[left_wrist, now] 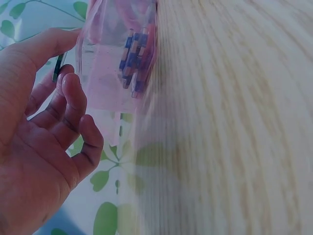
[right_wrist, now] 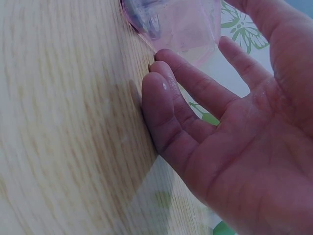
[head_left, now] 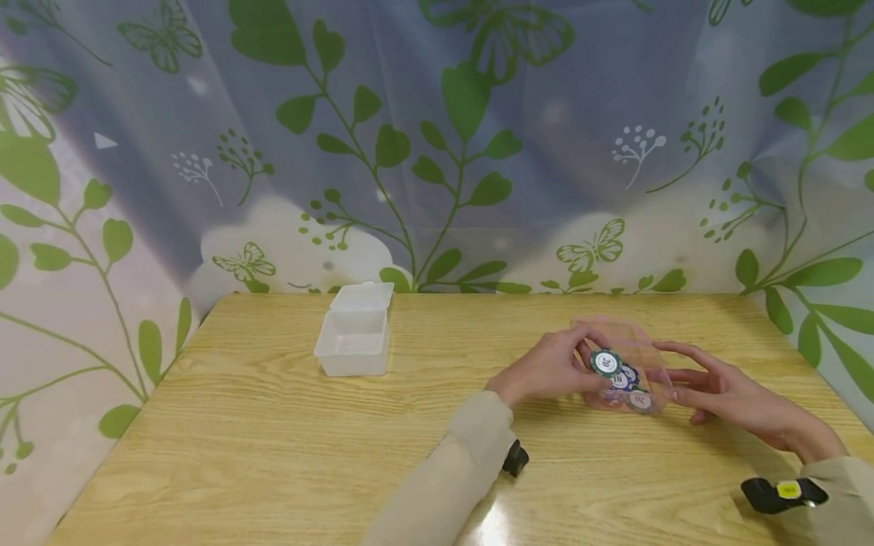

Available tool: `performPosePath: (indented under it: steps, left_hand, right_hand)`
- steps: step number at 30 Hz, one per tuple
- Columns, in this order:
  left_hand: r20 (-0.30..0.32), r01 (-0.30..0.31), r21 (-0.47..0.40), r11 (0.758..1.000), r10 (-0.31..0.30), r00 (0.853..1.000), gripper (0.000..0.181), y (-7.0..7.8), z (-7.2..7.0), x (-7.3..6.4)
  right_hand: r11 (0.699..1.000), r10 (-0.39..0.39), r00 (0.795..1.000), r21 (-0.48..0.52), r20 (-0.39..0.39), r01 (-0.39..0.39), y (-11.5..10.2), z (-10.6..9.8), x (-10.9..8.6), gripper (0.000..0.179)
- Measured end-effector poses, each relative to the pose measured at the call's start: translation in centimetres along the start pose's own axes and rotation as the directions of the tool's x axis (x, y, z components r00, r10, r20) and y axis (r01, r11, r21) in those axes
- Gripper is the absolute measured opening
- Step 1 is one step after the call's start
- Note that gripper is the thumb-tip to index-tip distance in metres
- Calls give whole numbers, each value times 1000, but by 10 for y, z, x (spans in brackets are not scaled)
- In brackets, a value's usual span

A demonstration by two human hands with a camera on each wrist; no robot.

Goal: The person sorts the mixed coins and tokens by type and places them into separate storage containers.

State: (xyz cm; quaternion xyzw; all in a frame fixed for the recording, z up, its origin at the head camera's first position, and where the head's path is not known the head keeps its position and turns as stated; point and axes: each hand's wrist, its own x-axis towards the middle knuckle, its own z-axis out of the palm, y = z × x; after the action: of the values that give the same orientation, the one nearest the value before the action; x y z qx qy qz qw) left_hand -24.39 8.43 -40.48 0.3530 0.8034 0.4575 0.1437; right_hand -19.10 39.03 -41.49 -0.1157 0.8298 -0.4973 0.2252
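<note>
In the head view my left hand pinches a green-edged poker chip between thumb and fingers, over a clear pink plastic box. The chip shows edge-on in the left wrist view. Inside the box, blue poker chips and a greyish chip lie at the near side; the left wrist view shows the blue chips through the wall. My right hand holds the box's right side between thumb and fingers. Its lower fingers are bent close to the tabletop.
A white plastic box with its lid raised stands at the back left of the wooden table. Behind the table hangs a curtain printed with leaves and butterflies.
</note>
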Motion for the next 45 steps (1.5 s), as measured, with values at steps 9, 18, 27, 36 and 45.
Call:
performPosePath:
  steps: [9,18,27,36,45]
  left_hand:
    - [1,21,-8,1000,-21,1000,43,0,1,0]
    - [8,36,-47,998,-36,999,46,-1,2,-1]
    - [17,28,-66,997,-27,999,44,-2,-2,-5]
    - [-12,7,-7,1000,-7,1000,40,-8,-17,-21]
    - [-49,27,53,998,-24,998,38,-15,-37,-43]
  right_hand:
    - [1000,-1,1000,6,9,1,-1,-1,0,72]
    - [1000,12,1000,4,1,-12,-1,0,0,72]
    - [1000,11,1000,-1,2,-11,0,0,1,71]
    - [1000,31,1000,-2,-4,-31,-2,2,0,71]
    - [999,33,999,-18,-9,-33,-2,2,1,71]
